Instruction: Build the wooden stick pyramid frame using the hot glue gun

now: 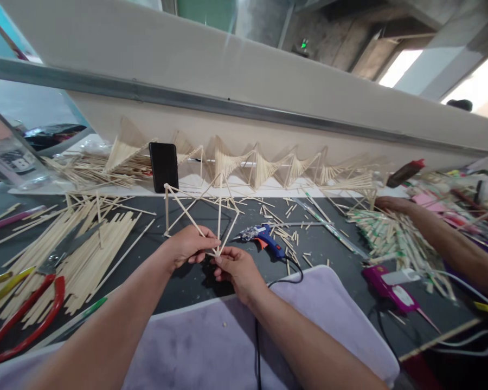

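Both hands work at the near corner of an open frame of thin wooden sticks (186,210), where several sticks meet. My left hand (191,245) pinches sticks beside that joint, its fingers closed. From the other side, my right hand (236,266) grips the joint between thumb and fingers. The frame stands up from the table with its sticks crossing and joined at the corners. Just right of my hands lies a blue glue gun (267,239) with foil round its front, its nozzle toward the frame. Its cord runs down over a lilac cloth (195,346).
Loose sticks (101,254) and red-handled scissors (51,276) lie left. A black phone (164,167) stands behind the frame. Twisted stick structures (264,168) line the back. To the right are a magenta glue gun (392,290), cut sticks (390,233) and another person's arm (439,233).
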Demonstrator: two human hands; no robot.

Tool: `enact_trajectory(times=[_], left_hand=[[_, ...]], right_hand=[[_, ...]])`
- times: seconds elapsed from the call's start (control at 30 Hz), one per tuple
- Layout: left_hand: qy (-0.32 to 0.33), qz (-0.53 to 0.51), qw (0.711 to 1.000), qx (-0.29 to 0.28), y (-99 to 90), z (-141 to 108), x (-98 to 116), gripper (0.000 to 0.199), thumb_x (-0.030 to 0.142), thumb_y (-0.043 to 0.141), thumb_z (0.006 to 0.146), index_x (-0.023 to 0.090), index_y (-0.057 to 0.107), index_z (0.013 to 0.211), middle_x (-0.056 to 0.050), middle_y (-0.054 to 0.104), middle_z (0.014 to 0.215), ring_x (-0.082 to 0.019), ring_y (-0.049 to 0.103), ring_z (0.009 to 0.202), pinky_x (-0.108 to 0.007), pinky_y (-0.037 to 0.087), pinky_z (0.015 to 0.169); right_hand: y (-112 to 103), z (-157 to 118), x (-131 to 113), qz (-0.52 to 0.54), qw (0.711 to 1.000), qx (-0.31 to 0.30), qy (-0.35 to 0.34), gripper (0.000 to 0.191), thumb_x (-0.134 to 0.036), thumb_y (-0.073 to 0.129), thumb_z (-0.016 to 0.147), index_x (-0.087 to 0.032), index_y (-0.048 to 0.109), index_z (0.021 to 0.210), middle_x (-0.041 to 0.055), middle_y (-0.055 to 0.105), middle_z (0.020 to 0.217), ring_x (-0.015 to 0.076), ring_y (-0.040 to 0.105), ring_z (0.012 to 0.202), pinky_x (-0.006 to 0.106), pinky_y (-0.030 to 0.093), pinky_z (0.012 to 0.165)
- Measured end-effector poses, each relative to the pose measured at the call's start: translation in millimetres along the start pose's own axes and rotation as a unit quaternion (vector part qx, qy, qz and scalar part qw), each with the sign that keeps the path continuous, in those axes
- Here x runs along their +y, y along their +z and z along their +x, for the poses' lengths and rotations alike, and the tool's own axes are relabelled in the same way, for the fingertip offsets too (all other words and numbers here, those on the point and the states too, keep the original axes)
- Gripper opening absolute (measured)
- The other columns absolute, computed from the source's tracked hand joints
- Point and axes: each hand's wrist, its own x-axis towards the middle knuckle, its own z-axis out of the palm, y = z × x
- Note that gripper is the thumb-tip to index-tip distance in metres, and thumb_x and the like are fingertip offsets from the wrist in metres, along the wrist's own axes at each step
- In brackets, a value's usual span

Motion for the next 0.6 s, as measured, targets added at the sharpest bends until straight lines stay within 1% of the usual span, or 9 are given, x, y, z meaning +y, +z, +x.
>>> enact_trajectory(times=[0.23, 0.37, 0.6], left_hand=[[0.006, 0.008, 1.0, 0.002, 1.9, -0.4, 2.3, 0.029, 0.04, 0.065, 0.067, 0.014, 0.055, 0.072, 0.005, 0.047, 0.035, -0.006, 0.039, 0.028, -0.014, 0.021, 0.028], [0.008, 0.008, 1.0, 0.0, 3.2, 0.5, 1.1, 0.031, 0.042, 0.065, 0.067, 0.013, 0.056, 0.073, 0.004, 0.05, 0.037, -0.006, 0.04, 0.028, -0.014, 0.026, 0.029], [0.005, 0.018, 1.0, 0.004, 5.6, 0.8, 0.6, 0.03, 0.042, 0.063, 0.068, 0.013, 0.057, 0.072, 0.004, 0.05, 0.038, -0.006, 0.041, 0.028, -0.014, 0.027, 0.028]], right_hand=[[0.8, -2.3, 4.9, 0.049, 0.998, -0.016, -0.03, 0.031, -0.03, 0.075, 0.06, -0.014, 0.062, 0.083, 0.0003, 0.063, 0.068, 0.0055, 0.051, 0.045, 0.018, 0.045, 0.044], [0.3, -1.6, 9.4, 0.085, 0.995, -0.012, -0.051, 0.03, -0.029, 0.076, 0.061, -0.015, 0.062, 0.084, 0.0003, 0.063, 0.068, 0.0056, 0.051, 0.046, 0.018, 0.044, 0.044], [0.5, -1.0, 10.3, 0.106, 0.993, -0.001, -0.047, 0.028, -0.027, 0.076, 0.06, -0.014, 0.062, 0.08, 0.0007, 0.063, 0.066, 0.0063, 0.053, 0.047, 0.018, 0.045, 0.045]])
